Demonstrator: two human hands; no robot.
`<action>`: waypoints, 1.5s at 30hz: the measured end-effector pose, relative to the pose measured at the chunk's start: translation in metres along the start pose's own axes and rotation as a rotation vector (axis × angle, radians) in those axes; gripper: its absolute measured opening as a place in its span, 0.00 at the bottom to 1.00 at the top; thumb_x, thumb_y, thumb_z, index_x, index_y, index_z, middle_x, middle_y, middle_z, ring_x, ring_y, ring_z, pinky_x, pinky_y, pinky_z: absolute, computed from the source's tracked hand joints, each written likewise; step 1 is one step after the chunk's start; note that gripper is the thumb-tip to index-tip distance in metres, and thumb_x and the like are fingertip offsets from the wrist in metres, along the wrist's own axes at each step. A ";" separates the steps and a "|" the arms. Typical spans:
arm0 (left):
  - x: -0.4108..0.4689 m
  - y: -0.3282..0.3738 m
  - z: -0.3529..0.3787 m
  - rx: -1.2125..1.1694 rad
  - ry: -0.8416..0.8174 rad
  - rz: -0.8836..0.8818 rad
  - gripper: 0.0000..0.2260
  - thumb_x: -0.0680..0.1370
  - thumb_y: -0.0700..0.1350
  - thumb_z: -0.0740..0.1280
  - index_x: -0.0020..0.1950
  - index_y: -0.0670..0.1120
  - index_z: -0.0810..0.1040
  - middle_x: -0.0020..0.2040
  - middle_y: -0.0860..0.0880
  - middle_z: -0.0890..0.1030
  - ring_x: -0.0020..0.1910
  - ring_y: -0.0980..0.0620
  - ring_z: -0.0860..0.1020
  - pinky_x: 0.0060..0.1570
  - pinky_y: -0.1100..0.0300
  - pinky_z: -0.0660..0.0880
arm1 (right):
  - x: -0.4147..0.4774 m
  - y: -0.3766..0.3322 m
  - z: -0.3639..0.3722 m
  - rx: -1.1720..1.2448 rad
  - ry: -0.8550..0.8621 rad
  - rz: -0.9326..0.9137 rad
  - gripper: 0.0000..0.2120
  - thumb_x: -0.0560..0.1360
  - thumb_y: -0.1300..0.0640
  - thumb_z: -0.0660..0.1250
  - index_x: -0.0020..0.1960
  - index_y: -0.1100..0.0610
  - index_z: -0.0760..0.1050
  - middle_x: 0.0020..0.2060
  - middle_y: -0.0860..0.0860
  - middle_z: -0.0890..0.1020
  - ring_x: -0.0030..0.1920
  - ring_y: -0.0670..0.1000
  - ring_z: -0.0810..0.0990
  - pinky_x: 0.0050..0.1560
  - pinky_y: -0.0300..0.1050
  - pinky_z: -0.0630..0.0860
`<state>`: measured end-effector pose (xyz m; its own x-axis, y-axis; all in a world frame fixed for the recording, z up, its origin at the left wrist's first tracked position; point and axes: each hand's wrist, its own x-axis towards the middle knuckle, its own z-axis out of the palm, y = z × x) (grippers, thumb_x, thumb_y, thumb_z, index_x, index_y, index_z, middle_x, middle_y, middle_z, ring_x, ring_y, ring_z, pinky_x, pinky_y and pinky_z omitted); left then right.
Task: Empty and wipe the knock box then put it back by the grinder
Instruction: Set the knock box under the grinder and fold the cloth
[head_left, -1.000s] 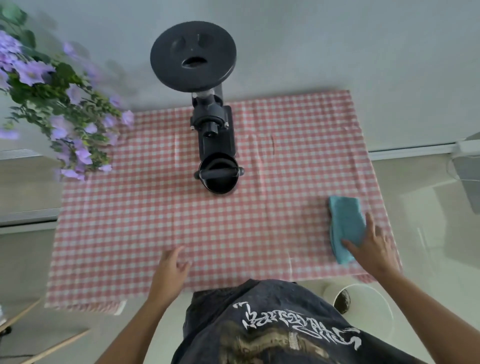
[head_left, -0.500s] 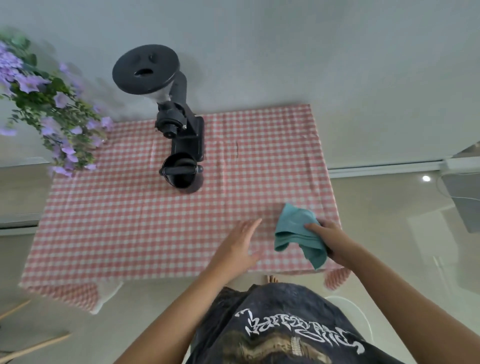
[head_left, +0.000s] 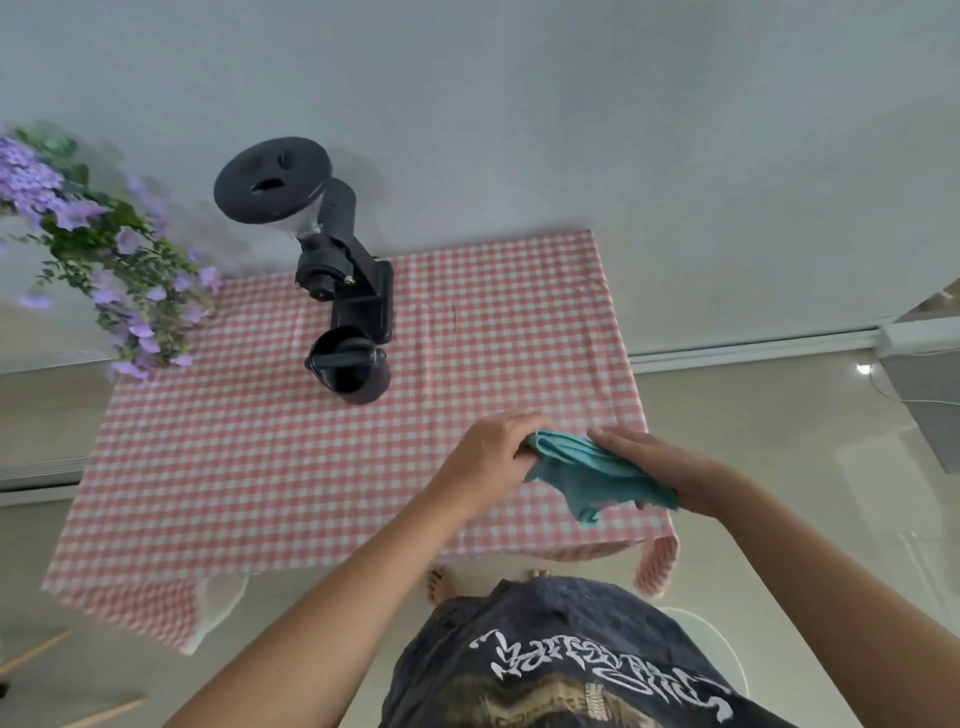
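Observation:
A round black knock box (head_left: 350, 371) with a bar across its mouth stands on the pink checked tablecloth (head_left: 249, 467), right in front of the black grinder (head_left: 332, 260). Nearer to me, over the table's right front part, a teal cloth (head_left: 592, 470) hangs between my hands. My left hand (head_left: 493, 452) pinches its left end. My right hand (head_left: 660, 467) grips its right side. Both hands are well apart from the knock box.
Purple flowers (head_left: 104, 260) hang over the table's far left corner. A white bin (head_left: 711, 644) stands on the floor at the lower right, partly hidden by my shirt. The wall runs behind the grinder. Wooden legs (head_left: 36, 649) show at the lower left.
My right hand lifted the teal cloth off the table's right side and brought it toward the middle. My left hand rose from the front edge and took hold of the cloth's other end.

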<state>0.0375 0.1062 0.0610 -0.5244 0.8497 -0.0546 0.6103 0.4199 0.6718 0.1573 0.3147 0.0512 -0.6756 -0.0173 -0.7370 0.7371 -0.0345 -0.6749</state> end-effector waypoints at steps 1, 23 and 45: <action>0.003 0.002 -0.005 -0.029 0.009 -0.040 0.04 0.81 0.39 0.70 0.53 0.45 0.83 0.45 0.50 0.84 0.43 0.51 0.82 0.44 0.56 0.79 | -0.001 0.000 -0.002 -0.046 -0.030 -0.030 0.26 0.76 0.36 0.65 0.66 0.52 0.74 0.52 0.54 0.82 0.44 0.51 0.84 0.39 0.43 0.80; 0.043 -0.002 -0.032 0.105 -0.049 -0.215 0.02 0.80 0.40 0.69 0.51 0.46 0.79 0.48 0.51 0.82 0.44 0.52 0.79 0.43 0.60 0.74 | 0.016 -0.031 -0.074 -0.959 0.513 -0.442 0.11 0.75 0.61 0.66 0.55 0.53 0.82 0.47 0.50 0.83 0.47 0.54 0.80 0.49 0.48 0.74; -0.024 -0.056 0.099 0.588 -0.340 -0.200 0.09 0.81 0.34 0.65 0.58 0.43 0.82 0.54 0.48 0.84 0.56 0.48 0.79 0.47 0.58 0.73 | 0.053 0.114 -0.015 -1.353 0.332 -0.294 0.16 0.73 0.67 0.67 0.57 0.53 0.78 0.49 0.51 0.78 0.47 0.53 0.80 0.46 0.50 0.80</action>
<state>0.0743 0.0939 -0.0486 -0.5042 0.7504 -0.4275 0.7911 0.5998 0.1199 0.2060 0.3245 -0.0657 -0.9088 0.0607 -0.4127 0.1453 0.9735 -0.1767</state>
